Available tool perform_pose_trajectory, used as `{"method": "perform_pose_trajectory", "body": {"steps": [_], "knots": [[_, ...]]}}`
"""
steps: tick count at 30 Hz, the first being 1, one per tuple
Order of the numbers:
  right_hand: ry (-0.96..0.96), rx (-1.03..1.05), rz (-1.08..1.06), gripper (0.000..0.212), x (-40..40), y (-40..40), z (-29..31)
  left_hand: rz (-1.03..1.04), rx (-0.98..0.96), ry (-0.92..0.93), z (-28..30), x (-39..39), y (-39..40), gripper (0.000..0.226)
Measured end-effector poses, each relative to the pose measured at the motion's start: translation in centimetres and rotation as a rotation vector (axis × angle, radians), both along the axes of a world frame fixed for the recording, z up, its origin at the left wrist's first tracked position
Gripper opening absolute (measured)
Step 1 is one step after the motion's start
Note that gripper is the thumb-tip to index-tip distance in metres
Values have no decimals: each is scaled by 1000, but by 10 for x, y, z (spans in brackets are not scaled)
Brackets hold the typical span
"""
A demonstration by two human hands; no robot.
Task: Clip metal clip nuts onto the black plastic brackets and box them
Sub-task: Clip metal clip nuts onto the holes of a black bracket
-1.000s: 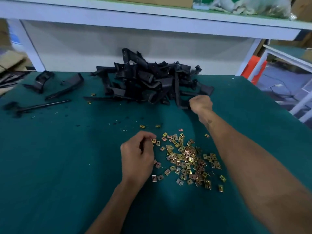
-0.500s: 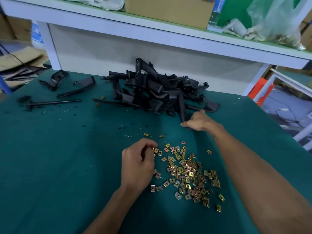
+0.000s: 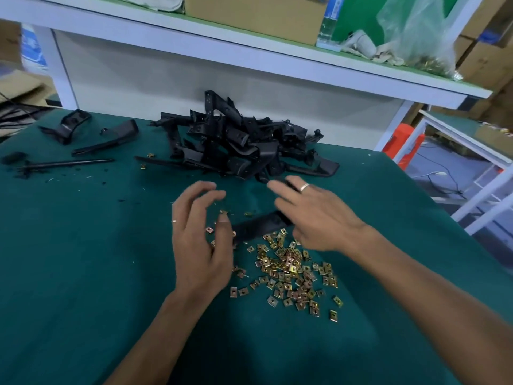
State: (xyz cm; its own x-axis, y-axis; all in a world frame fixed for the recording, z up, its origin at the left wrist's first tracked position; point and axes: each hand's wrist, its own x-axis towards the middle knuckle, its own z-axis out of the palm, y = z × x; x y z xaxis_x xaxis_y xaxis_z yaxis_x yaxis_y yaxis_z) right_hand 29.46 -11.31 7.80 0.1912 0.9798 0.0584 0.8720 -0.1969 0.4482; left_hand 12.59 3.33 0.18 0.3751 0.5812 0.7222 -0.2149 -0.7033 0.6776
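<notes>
Across the whole lower view I see the green table [image 3: 83,273], its cloth top carrying everything else. Behind it runs a white shelf [image 3: 249,62] with a cardboard box [image 3: 255,15] and a clear plastic bag [image 3: 419,31] on it. At the far middle of the table sits the pile of black brackets [image 3: 236,143], tangled together; a few loose black parts [image 3: 105,140] lie well apart from it, toward the far left corner.

Nearer to me, one single bracket [image 3: 258,225] lies flat between my two hands, just past the scatter of brass-coloured clip nuts [image 3: 291,270], which spreads over the cloth in front of my right forearm.

My right hand [image 3: 316,218] is spread with the fingers straight, blurred, over the right end of that single bracket; I cannot tell whether it touches it. A ring shows on one finger.

My left hand [image 3: 200,237] has relaxed, slightly bent fingers and grips nothing I can make out, with its thumb near the bracket's left end and a few stray nuts beside it.
</notes>
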Motion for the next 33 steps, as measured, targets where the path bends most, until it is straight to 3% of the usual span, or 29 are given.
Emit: {"method": "perform_pose_trajectory", "body": {"steps": [2, 6, 10, 14, 16, 19, 22, 24, 27, 28, 33], "knots": [[-13, -76, 121, 43, -12, -4, 5, -77, 22, 69, 3, -4, 7, 19], [-75, -84, 345, 32, -26, -2, 11, -363, 62, 426, 7, -6, 0, 7], [-147, 108, 499, 42, -33, 4, 9, -557, -232, 474, 7, -4, -9, 12], [-99, 387, 446, 67, -36, -2, -5, -422, -232, 426, 7, -3, -3, 18], [21, 561, 398, 71, -38, -10, -23, -326, -135, 453, 4, -2, -3, 16], [169, 900, 257, 48, -41, -31, -64, -54, 151, 632, -8, -1, -6, 16], [456, 1122, -18, 29, -31, -55, -84, 108, 224, 643, -9, -3, -3, 13], [639, 1065, -152, 19, -20, -67, -83, 171, 247, 613, -7, -4, 1, 20], [791, 787, -295, 15, -18, -75, -83, 146, 229, 621, -6, -5, -1, 56], [810, 725, -328, 14, -20, -73, -84, 140, 226, 622, -6, -4, -2, 58], [826, 663, -372, 11, -25, -67, -83, 214, 208, 634, -9, -4, -1, 12]]}}
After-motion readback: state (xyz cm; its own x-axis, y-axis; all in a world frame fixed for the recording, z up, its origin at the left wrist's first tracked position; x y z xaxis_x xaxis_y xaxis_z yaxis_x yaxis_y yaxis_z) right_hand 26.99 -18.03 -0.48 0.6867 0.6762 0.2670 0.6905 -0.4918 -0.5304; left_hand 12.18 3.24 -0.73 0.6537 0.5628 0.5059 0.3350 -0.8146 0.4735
